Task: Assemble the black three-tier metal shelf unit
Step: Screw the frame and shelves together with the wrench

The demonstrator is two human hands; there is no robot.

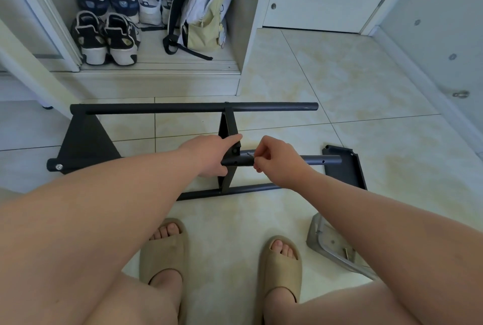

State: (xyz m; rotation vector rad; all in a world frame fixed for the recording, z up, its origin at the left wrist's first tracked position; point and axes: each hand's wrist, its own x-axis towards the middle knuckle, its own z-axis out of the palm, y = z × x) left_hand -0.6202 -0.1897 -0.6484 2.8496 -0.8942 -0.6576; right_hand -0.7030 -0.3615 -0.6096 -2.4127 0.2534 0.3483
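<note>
Black shelf unit (201, 108), half built, lies on its side on the tiled floor (339, 84), where the left hand (209, 153) grips its near pole (320, 160) steady while the right hand (277, 158) pinches a small metal piece (250, 154), probably a screw, against it.

No text, label, brand, number or sign can be read on anything in view
</note>
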